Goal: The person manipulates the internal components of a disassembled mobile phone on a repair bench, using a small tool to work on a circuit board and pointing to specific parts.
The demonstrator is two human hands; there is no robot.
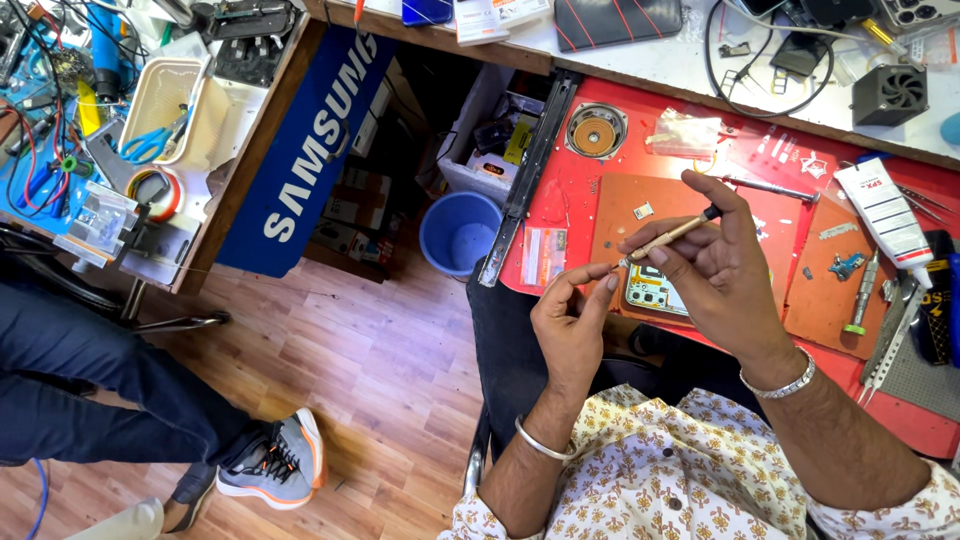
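Left hand (572,318) pinches fingertips at the tool's tip, right hand (712,265) grips a slim brass-coloured screwdriver (668,237) over the opened phone (655,290) on the red counter (570,190), white glue tube (884,220) to its right, round speaker (596,131) beyond.

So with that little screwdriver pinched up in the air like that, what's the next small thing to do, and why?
Probably lower the screwdriver tip back down to the opened phone on the brown mat. The right hand holds the tool above the board, and the left hand has its fingertips at the tip, as if seating something tiny, too small to see. The phone lies directly beneath both hands.
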